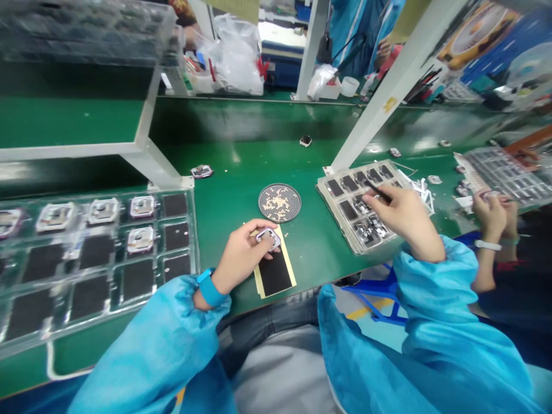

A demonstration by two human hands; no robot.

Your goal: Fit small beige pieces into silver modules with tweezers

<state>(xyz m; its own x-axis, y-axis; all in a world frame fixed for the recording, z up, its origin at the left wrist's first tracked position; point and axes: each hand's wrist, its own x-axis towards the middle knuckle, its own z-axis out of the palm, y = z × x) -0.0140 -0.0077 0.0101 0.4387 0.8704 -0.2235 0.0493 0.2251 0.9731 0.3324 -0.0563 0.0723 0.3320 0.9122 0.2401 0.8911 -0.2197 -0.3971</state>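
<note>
My left hand (240,257) holds a small square framed electronic part (268,237) between thumb and fingers. Just below that hand, a black adhesive sheet on yellow backing paper (275,270) lies on the green bench mat (233,190). My right hand (403,217) grips slim dark tweezers (379,193), their tips over a clear tray of dark rectangular parts (345,198). A round perforated mesh dish (293,202) holding small beige pieces sits between my hands.
A large clear compartment tray (86,247) with framed parts lies at the left, under a white shelf frame (150,155). A co-worker's hands (489,215) work at the right beside another tray (504,172). Loose small parts (305,141) lie on the mat.
</note>
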